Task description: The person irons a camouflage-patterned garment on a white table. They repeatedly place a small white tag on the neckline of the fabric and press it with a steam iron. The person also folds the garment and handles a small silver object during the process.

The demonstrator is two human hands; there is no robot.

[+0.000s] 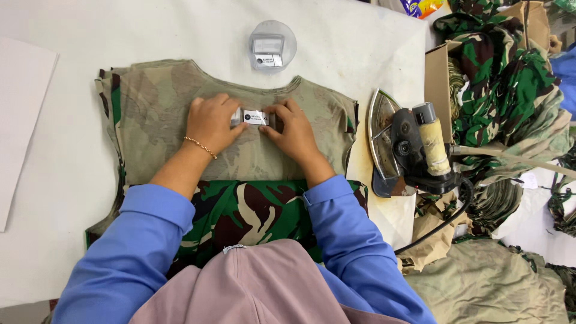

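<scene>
A camouflage garment lies inside out on the white table, its faded olive side up and the neckline at the far edge. Its green, brown and white lower part is folded up towards me. My left hand and my right hand rest on the garment just below the neckline. Between their fingertips they pinch a small white label flat against the cloth. A thin gold bracelet circles my left wrist.
A round clear plastic container holding more labels sits beyond the neckline. An iron stands on its heel right of the garment, cord trailing towards me. Cardboard boxes and piles of camouflage garments fill the right side. White paper lies at the left.
</scene>
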